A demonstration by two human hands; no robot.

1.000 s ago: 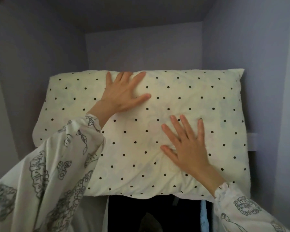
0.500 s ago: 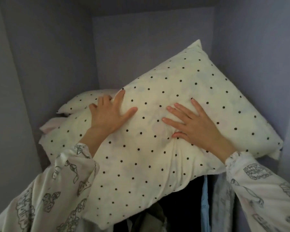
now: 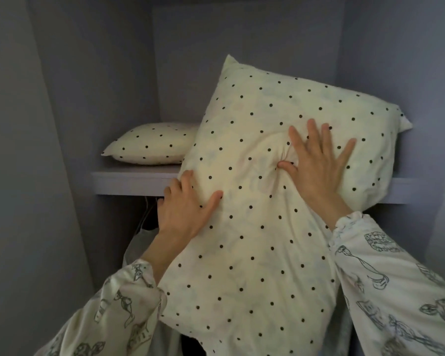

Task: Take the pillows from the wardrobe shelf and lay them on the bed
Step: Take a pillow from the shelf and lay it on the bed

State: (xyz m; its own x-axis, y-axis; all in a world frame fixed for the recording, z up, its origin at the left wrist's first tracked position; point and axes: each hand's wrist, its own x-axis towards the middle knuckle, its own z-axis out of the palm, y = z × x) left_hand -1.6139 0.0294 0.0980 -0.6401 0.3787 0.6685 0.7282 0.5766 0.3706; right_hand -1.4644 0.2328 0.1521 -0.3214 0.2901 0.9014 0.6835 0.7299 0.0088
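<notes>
A large cream pillow with black dots [image 3: 254,240] tilts out over the front edge of the wardrobe shelf [image 3: 129,182], its upper end still above the shelf and its lower end hanging below. My left hand [image 3: 183,209] grips its left edge, thumb on the front. My right hand [image 3: 316,160] presses flat on its face with fingers spread, bunching the cover. A second dotted pillow [image 3: 152,145] lies flat on the shelf behind, at the left.
Grey wardrobe walls close in on the left [image 3: 49,176] and right [image 3: 427,73]. Below the shelf, dark hanging clothes [image 3: 144,227] show beside my left wrist.
The front pillow has come down and forward off the shelf, swinging more upright. My left hand shifted to its left edge. The shelf edge and the second pillow now show.
</notes>
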